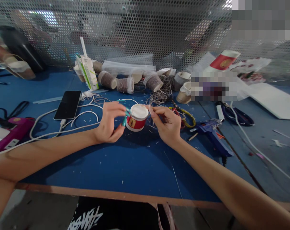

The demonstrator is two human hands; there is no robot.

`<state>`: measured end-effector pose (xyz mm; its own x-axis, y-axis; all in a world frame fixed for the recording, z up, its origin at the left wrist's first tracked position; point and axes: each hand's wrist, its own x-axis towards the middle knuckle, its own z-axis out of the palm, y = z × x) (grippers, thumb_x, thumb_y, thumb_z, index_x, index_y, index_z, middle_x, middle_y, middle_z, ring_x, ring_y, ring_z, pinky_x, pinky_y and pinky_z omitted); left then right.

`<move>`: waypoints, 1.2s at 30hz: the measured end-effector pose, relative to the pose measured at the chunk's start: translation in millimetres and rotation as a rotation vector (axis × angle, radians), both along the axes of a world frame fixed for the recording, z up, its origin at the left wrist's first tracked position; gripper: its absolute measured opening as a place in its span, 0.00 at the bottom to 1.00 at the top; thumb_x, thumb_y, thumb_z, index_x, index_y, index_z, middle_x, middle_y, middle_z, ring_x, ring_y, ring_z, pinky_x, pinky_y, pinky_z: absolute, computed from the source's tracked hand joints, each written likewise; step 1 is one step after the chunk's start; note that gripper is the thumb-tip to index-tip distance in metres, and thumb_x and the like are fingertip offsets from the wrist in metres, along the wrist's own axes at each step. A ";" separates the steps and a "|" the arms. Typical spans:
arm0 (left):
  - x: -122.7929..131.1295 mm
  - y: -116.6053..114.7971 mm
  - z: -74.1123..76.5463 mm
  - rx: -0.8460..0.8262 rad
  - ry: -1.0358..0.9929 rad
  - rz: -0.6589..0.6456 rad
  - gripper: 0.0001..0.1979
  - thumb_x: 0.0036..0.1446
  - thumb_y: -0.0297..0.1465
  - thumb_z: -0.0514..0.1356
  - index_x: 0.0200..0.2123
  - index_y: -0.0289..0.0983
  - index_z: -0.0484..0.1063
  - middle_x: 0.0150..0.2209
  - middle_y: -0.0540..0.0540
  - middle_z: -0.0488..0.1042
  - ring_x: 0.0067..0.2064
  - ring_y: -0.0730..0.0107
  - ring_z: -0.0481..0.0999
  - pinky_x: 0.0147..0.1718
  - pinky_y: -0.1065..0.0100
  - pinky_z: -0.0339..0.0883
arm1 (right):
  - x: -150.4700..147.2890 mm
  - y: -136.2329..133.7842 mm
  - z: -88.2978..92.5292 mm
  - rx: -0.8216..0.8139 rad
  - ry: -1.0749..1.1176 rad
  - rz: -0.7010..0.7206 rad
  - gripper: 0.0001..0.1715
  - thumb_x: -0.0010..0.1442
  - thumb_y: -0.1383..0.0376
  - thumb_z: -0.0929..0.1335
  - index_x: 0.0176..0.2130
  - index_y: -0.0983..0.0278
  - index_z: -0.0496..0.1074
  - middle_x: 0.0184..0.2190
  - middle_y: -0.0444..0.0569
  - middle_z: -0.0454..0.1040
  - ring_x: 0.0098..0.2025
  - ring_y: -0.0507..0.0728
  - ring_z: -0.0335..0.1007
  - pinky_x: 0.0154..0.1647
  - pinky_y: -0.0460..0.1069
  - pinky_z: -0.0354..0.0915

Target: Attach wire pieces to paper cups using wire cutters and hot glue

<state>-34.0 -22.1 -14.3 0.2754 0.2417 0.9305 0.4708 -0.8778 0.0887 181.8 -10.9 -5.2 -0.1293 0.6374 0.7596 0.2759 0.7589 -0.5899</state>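
Note:
A short red-and-white paper cup (pixel 136 124) with a white top sits between my two hands above the blue table. The fingertips of my left hand (pixel 110 123), bent and slightly blurred, meet the cup's left side; teal colour shows at their tips. From the right, my right hand (pixel 167 123) has thumb and index finger pinched at the cup's upper edge, its other fingers curled in. Whether something thin lies in that pinch I cannot make out. Right of this hand are a yellow cable loop (pixel 190 119) and a blue glue gun (pixel 214 135).
A phone (pixel 67 105) with a white cable and a magenta glue gun (pixel 15 131) lie left. Several twine-wrapped cups (pixel 125 85), clear glue sticks (pixel 129 64) and a drink carton (pixel 88 72) stand behind. Scissors (pixel 238 115) lie right. A person's hand (pixel 1 52) is far left.

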 end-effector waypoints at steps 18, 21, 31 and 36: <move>-6.6 14.2 8.7 -0.466 0.141 -0.512 0.24 0.62 0.38 0.50 0.60 0.39 0.61 0.64 0.39 0.59 0.65 0.52 0.59 0.62 0.49 0.56 | 2.1 1.6 0.7 -0.055 -0.026 0.039 0.07 0.61 0.65 0.67 0.30 0.60 0.70 0.43 0.48 0.78 0.43 0.56 0.75 0.38 0.51 0.70; -6.4 14.2 8.2 -0.459 0.135 -0.513 0.23 0.63 0.37 0.50 0.60 0.40 0.61 0.64 0.40 0.59 0.65 0.54 0.60 0.62 0.50 0.56 | 1.4 -0.7 1.7 -0.091 -0.027 0.016 0.07 0.61 0.63 0.66 0.30 0.60 0.70 0.42 0.48 0.78 0.41 0.56 0.76 0.35 0.51 0.70; -5.1 13.9 8.1 -0.474 0.095 -0.533 0.22 0.64 0.38 0.49 0.59 0.40 0.63 0.62 0.39 0.62 0.64 0.53 0.60 0.61 0.49 0.57 | 0.2 -4.2 6.1 -0.101 -0.053 -0.012 0.09 0.62 0.62 0.66 0.30 0.61 0.69 0.40 0.48 0.79 0.41 0.55 0.75 0.36 0.50 0.70; -5.2 14.6 9.8 -0.476 0.116 -0.568 0.25 0.62 0.42 0.51 0.60 0.39 0.62 0.62 0.38 0.62 0.64 0.51 0.60 0.61 0.47 0.56 | 1.1 -3.1 5.6 -0.098 -0.064 -0.010 0.09 0.62 0.62 0.66 0.30 0.61 0.69 0.40 0.48 0.79 0.39 0.54 0.75 0.35 0.50 0.71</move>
